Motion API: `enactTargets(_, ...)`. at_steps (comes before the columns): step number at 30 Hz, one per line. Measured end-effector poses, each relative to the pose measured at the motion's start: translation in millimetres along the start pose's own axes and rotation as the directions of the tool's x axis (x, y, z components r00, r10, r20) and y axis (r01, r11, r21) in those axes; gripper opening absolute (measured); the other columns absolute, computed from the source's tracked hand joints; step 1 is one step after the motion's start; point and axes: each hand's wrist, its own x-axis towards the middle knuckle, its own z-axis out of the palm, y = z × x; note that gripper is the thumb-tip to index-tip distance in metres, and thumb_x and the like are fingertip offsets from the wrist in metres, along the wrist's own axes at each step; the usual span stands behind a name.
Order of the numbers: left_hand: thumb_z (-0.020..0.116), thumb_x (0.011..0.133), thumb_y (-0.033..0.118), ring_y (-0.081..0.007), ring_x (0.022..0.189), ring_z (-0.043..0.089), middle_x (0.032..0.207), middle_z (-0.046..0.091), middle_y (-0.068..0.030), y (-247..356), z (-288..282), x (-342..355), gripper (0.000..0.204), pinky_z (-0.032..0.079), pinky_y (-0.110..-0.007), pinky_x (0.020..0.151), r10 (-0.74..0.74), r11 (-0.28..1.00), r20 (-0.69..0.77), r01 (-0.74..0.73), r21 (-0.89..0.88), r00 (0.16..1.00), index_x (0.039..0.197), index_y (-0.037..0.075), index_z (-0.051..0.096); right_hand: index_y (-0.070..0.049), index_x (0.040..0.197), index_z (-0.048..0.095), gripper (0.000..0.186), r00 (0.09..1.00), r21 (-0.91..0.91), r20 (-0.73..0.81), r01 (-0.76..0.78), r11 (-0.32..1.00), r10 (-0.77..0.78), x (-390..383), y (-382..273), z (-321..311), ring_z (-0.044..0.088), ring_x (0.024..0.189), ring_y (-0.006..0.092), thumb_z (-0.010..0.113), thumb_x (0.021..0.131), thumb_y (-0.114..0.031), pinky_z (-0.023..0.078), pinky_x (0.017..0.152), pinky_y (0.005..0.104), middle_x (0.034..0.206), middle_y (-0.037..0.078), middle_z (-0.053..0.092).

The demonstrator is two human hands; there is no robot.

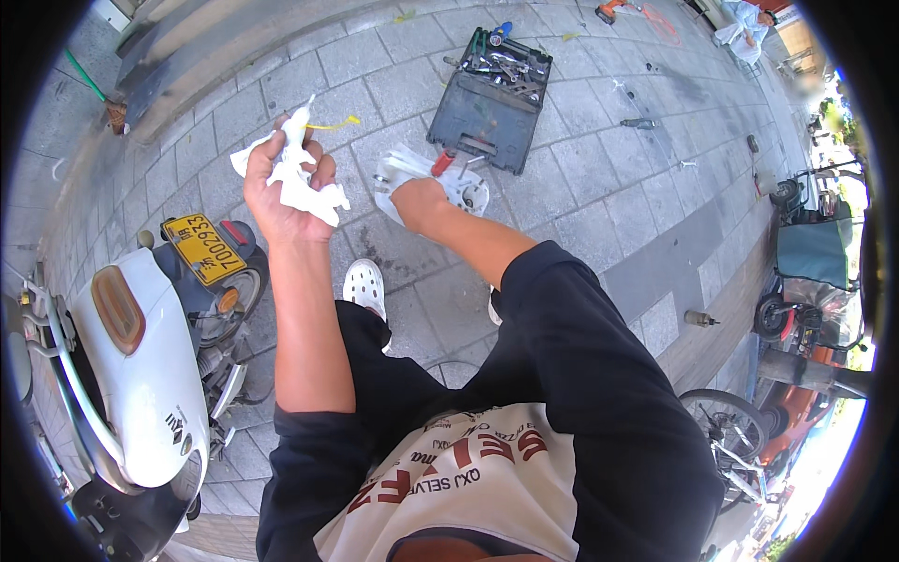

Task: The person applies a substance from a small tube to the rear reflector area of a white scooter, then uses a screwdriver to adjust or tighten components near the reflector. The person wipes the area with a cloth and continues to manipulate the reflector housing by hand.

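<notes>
My left hand (pixel 286 192) is raised at left of centre, fingers curled round crumpled white tissue (pixel 309 197) with a narrow white item and a thin yellow strip (pixel 332 123) sticking out. My right hand (pixel 420 201) reaches down over a white plastic-like sheet or tray (pixel 398 169) holding small metal parts. Its fingertips are hidden, so what they touch is unclear. A red cylindrical item (pixel 442 164) lies just beyond that hand, beside an open dark toolbox (pixel 482 122) full of wrenches and sockets.
A white scooter (pixel 140 356) stands close on my left. At right are a bicycle (pixel 721 450), parked vehicles (pixel 801 244) and a small metal item (pixel 698 317). An orange drill (pixel 609 11) and scattered tools (pixel 639 124) lie on the paving. A person (pixel 744 33) is at upper right.
</notes>
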Motion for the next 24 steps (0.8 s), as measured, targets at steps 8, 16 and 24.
enactTargets(8, 0.063, 0.092, 0.015, -0.0187, 0.062, 0.052, 0.093, 0.066, -0.0171, -4, -8, 2, 0.023, 0.036, -0.03, 0.046, -0.023, 0.999, 0.032, 0.023, -0.022, 0.999, 0.11, 0.002, 0.064, -0.008, 0.105, 0.079, 0.032, 0.993, 0.323, -0.102, 0.093, 0.942, -0.063, -79, 29, -117, 0.076, 0.095, 0.038, 0.069, 0.095, -0.036, 0.059, 0.083, 0.0465, 0.1, 0.022, 0.078)
enactTargets(16, 0.063, 0.092, 0.014, -0.0168, 0.057, 0.05, 0.092, 0.066, -0.0141, -24, 3, 2, 0.024, 0.036, -0.03, 0.045, -0.057, 0.998, 0.067, 0.057, 0.003, 0.996, 0.114, 0.004, 0.062, -0.005, 0.107, 0.082, 0.049, 0.772, 0.832, -0.226, -0.164, 0.53, 0.594, -5, 160, -20, 0.074, 0.103, 0.0401, 0.065, 0.096, -0.05, 0.057, 0.089, 0.0497, 0.106, 0.019, 0.078)
enactTargets(24, 0.065, 0.091, 0.015, -0.014, 0.054, 0.045, 0.093, 0.069, -0.0127, -36, 2, 3, 0.025, 0.033, -0.029, 0.045, -0.086, 0.996, 0.1, 0.086, 0.009, 0.991, 0.113, 0.004, 0.068, -0.013, 0.101, 0.082, 0.043, 0.986, 0.501, 0.064, 0.101, 0.859, -0.153, 60, 153, 9, 0.072, 0.09, 0.0323, 0.072, 0.089, -0.053, 0.055, 0.08, 0.0416, 0.101, 0.016, 0.078)
